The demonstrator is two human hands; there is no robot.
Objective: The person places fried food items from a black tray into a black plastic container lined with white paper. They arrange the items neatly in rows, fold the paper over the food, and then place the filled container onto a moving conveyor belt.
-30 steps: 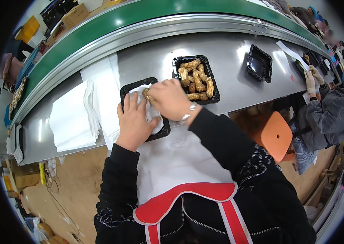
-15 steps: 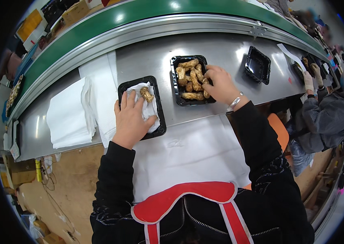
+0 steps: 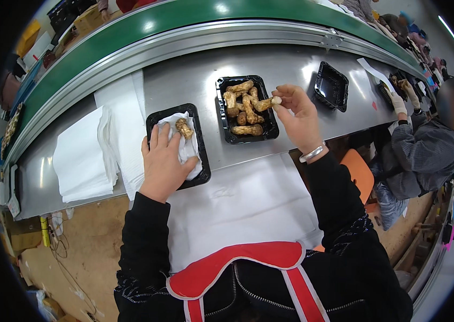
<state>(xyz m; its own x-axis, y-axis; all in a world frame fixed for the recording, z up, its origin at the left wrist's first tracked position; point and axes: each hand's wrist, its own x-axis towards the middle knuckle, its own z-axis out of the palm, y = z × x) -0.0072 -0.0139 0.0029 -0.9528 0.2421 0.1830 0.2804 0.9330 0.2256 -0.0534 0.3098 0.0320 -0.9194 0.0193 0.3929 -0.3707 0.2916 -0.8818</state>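
Leftmost on a metal table [image 3: 36,177] sits a stack of folded white sheets [image 3: 81,155], with flat white paper [image 3: 121,126] just beside it. Next comes the wearer's left hand [image 3: 162,161], palm down and relaxed, gripping nothing, its fingers spread over the near left side of a black lined tray [image 3: 203,153]. Crumpled white lining [image 3: 191,150] fills that tray, and on it, just beyond the fingertips, lies a single mushroom [image 3: 184,129], its long axis slanting from upper left to lower right.

To the right, a second black tray [image 3: 273,122] contains several brown mushrooms [image 3: 231,104] at mixed angles; the nearest one lies roughly left to right. Over this tray's right part is the held mushroom [image 3: 264,104], its long axis nearly sideways: the brown end points left over the others, the pale tip right and slightly away from the wearer. The right hand [image 3: 299,118] pinches that pale tip between thumb and fingers.

Farther right stand a third black tray [image 3: 331,86] and, below the table edge, an orange stool [image 3: 357,173]. At far right, a co-worker [image 3: 431,153] in pale gloves handles dark items too small to make out.
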